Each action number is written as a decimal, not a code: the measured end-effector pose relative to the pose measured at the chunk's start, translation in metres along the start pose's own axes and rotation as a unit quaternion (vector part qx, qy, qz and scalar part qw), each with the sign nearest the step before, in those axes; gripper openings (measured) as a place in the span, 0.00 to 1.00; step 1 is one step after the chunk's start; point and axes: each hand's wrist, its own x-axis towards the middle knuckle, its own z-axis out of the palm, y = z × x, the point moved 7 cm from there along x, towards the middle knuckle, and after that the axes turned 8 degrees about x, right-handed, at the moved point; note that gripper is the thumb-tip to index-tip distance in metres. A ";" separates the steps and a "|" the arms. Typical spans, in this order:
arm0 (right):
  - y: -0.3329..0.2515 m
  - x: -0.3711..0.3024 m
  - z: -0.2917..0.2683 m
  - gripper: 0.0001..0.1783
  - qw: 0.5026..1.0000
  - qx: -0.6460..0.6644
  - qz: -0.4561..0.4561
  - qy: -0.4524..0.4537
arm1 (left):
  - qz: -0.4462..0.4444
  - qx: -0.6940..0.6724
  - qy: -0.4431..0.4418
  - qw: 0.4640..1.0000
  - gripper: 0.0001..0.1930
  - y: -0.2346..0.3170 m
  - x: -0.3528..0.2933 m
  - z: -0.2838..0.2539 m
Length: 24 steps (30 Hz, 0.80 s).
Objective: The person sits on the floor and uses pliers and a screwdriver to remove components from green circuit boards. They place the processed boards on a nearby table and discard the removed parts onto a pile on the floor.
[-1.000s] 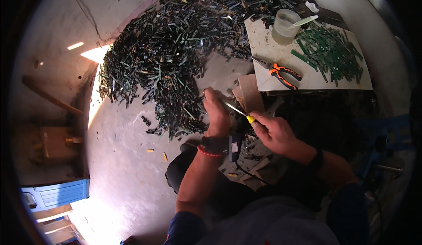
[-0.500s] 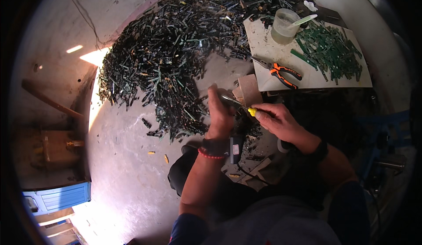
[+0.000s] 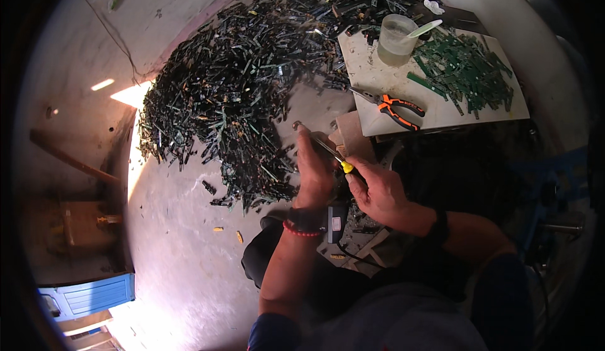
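Observation:
My right hand (image 3: 384, 193) is closed round a screwdriver (image 3: 346, 166) with a yellow handle. Its thin metal shaft slants up and left to my left hand (image 3: 314, 178). That left hand is raised, its thumb side toward the pile, and seems closed on a dark piece mostly hidden by the fingers and shadow. The shaft lies against or just beside this piece; I cannot tell which. Beyond the hands a large heap of dark narrow strips (image 3: 220, 92) spreads over the floor.
On a pale board (image 3: 384, 121) at the right lie orange-and-black pliers (image 3: 398, 110), a cloudy plastic cup (image 3: 395, 45) with a pale-handled tool, and a pile of green circuit strips (image 3: 466, 74). Cardboard (image 3: 354, 133) sits before it. A black corded box (image 3: 336, 224) is below my hands.
My right hand has shifted left and slightly down, bringing the yellow handle closer to my left hand. The screwdriver now slants more steeply. The whole view has shifted a little.

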 end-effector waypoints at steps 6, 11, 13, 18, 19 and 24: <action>-0.007 0.004 -0.001 0.18 0.997 -0.047 -0.042 0.045 | 0.003 0.002 -0.023 1.000 0.27 0.001 0.001 -0.003; 0.005 0.011 -0.006 0.16 1.000 0.001 -0.010 0.018 | -0.023 -0.023 -0.007 0.999 0.24 -0.003 0.000 -0.008; 0.024 0.010 0.001 0.13 0.970 0.189 0.148 -0.037 | 0.082 0.047 -0.027 0.995 0.25 0.001 -0.007 -0.010; 0.031 -0.011 0.020 0.14 0.736 0.508 0.431 -0.119 | -0.010 0.060 0.006 0.998 0.28 0.001 -0.009 -0.004; 0.035 -0.014 0.024 0.14 0.717 0.525 0.444 -0.116 | -0.011 0.069 0.019 0.997 0.28 0.003 -0.011 -0.002; 0.033 -0.015 0.038 0.10 0.706 0.556 0.431 -0.078 | 0.127 0.178 0.047 0.975 0.32 0.002 0.002 -0.010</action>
